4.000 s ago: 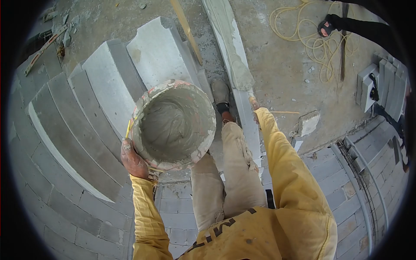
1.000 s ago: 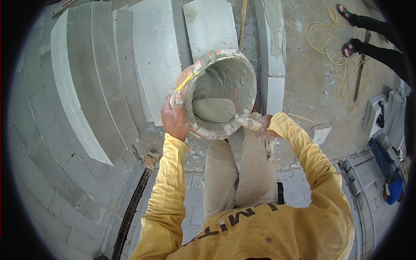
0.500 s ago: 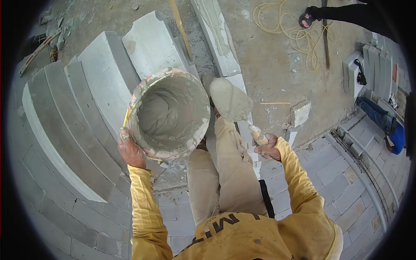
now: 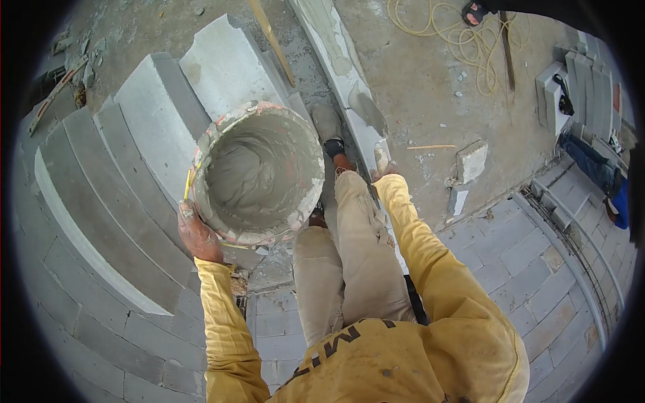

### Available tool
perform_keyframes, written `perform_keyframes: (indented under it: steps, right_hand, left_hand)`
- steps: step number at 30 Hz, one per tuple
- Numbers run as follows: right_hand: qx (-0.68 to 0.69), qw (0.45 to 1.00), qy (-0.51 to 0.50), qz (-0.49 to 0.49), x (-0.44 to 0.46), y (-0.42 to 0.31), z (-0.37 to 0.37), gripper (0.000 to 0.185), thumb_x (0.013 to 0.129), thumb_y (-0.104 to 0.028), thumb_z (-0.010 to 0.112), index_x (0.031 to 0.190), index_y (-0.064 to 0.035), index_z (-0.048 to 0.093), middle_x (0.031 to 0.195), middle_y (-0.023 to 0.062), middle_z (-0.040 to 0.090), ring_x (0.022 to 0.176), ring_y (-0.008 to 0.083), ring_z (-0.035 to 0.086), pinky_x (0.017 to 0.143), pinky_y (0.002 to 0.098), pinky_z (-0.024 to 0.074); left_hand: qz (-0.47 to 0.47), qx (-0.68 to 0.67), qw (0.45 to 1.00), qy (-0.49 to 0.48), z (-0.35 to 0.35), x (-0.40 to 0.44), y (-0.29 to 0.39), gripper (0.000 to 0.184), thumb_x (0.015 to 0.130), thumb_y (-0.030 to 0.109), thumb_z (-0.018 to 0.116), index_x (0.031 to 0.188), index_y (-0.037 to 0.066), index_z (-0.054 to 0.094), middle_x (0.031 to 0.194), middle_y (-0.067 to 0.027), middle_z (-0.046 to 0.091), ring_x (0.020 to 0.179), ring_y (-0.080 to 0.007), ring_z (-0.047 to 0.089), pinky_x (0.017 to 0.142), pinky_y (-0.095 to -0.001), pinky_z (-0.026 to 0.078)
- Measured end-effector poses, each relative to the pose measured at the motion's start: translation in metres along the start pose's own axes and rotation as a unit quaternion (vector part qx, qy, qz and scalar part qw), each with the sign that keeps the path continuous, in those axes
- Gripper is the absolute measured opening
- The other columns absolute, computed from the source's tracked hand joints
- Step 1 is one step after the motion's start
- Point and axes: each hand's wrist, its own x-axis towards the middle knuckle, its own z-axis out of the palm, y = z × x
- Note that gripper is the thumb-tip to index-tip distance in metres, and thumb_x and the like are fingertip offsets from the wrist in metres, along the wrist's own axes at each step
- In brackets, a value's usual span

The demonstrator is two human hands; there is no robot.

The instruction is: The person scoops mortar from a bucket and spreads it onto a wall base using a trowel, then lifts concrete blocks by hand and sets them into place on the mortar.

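Dusty concrete floor; pale-grey slab blocks at left. Left hand clamped on thin yellow handle of round mortar-caked bucket, near blocks. Metal trowel at narrow white block row, right hand wrapped round grip.

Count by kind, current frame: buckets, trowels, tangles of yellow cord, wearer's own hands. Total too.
Bucket: 1
Trowel: 1
Cord tangle: 1
Wearer's hands: 2 (left hand at the bucket, right hand on the trowel handle)
Total: 5
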Motion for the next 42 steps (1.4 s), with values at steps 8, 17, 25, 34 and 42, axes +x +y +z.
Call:
perform_keyframes:
  steps: [8,17,25,34,42]
  right_hand:
    - [0.067,0.997,0.014,0.02,0.023,-0.013,0.01,0.051,0.083,-0.037,0.064,0.114,0.0011,0.05,0.098,0.0275,0.064,0.096,0.0444,0.061,0.082,0.0486,0.047]
    - [0.091,0.987,-0.058,0.121,0.02,-0.009,0.042,0.051,0.084,-0.038,0.064,0.115,0.0007,0.05,0.092,0.0229,0.063,0.086,0.0401,0.061,0.076,0.0473,0.0478]
    - [0.147,0.951,-0.143,0.232,0.01,0.128,0.051,0.051,0.084,-0.038,0.064,0.116,0.0003,0.05,0.086,0.0189,0.063,0.077,0.0364,0.061,0.071,0.0461,0.0485]
    - [0.088,0.989,-0.105,-0.046,-0.098,0.097,-0.067,0.05,0.076,-0.032,0.067,0.111,0.0008,0.054,0.094,0.0237,0.064,0.089,0.0365,0.064,0.078,0.044,0.0503]
    - [-0.156,0.941,-0.218,-0.206,-0.091,-0.103,-0.041,0.052,0.074,-0.035,0.07,0.117,-0.0083,0.056,0.104,0.014,0.062,0.096,0.0314,0.059,0.082,0.0402,0.0467]
  left_hand:
    - [0.014,-0.044,0.999,0.005,0.004,-0.002,0.001,0.05,0.104,0.033,0.027,0.1,-0.008,0.055,0.084,-0.0167,0.056,0.071,-0.0299,0.052,0.071,-0.036,0.043]
    - [0.005,-0.041,0.999,0.006,0.005,-0.002,0.002,0.054,0.104,0.035,0.024,0.096,-0.008,0.055,0.085,-0.0167,0.057,0.072,-0.0284,0.053,0.071,-0.0361,0.044]
    - [0.004,-0.043,0.999,0.024,0.001,0.001,-0.006,0.055,0.1,0.046,0.035,0.096,-0.004,0.057,0.078,-0.0101,0.056,0.069,-0.0197,0.05,0.066,-0.0329,0.042]
    - [-0.169,-0.201,0.965,0.008,0.0,-0.003,0.034,0.051,0.1,0.043,0.037,0.093,-0.004,0.056,0.079,-0.0099,0.056,0.071,-0.0188,0.048,0.067,-0.0326,0.042]
    - [-0.142,-0.247,0.958,-0.019,0.026,-0.024,0.035,0.051,0.095,0.048,0.048,0.094,-0.001,0.057,0.076,-0.0077,0.056,0.067,-0.0164,0.051,0.061,-0.0319,0.044]
